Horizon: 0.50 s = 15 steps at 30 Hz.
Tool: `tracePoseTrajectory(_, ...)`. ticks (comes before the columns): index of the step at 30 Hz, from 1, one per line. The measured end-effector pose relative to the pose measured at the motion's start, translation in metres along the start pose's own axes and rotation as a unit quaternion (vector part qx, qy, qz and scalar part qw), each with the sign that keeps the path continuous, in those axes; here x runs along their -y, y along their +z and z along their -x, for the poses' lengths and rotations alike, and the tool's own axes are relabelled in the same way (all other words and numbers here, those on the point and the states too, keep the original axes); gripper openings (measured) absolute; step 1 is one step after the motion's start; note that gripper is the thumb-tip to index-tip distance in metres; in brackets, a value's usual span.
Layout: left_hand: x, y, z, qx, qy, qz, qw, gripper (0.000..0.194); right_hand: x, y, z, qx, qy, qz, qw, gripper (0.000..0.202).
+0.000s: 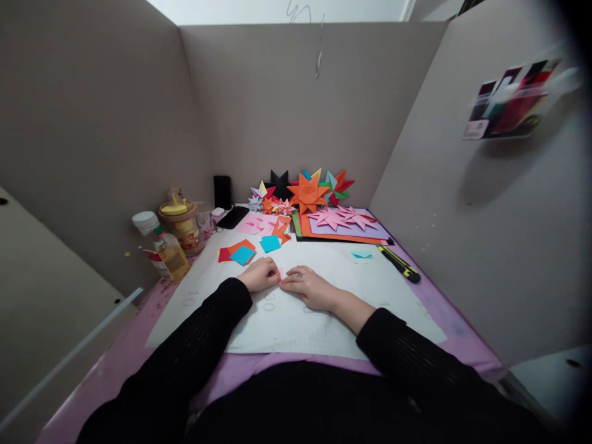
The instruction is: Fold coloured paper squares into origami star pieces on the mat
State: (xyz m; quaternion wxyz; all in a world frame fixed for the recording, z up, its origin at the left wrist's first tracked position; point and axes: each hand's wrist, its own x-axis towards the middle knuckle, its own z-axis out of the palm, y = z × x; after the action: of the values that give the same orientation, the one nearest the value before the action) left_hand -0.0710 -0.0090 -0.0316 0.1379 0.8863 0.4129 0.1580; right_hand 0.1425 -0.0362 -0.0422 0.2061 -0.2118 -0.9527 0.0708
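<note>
My left hand (261, 274) is closed with its fingertips pinching the edge of a small pink paper piece (280, 272). From the other side my right hand (311, 286) presses its closed fingers onto the same paper, low over the white mat (324, 333). Most of the pink paper is hidden by the fingers, so its folds cannot be made out. Beyond my left hand lie blue paper squares (270, 244) and a stack of blue, orange and red squares (243, 255). A folded turquoise paper piece (362, 254) rests alone to the right.
Folded paper stars (308, 192) stand against the back wall, and pink stars (330, 217) lie on coloured sheets (345, 237). A yellow-black utility knife (399, 264) is at right. A glue bottle (167, 251), a jar (182, 228) and a phone (233, 217) stand or lie at left.
</note>
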Motion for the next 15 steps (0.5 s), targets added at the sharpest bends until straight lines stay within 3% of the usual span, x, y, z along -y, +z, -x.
tracePoseTrajectory(15, 0.0038, 0.0045, -0.0028, 0.001, -0.016, 0.008, 1.000, 0.017, -0.0027, 0.0021, -0.0008, -0.009, 0.006, -0.034, 0.999, 0.028)
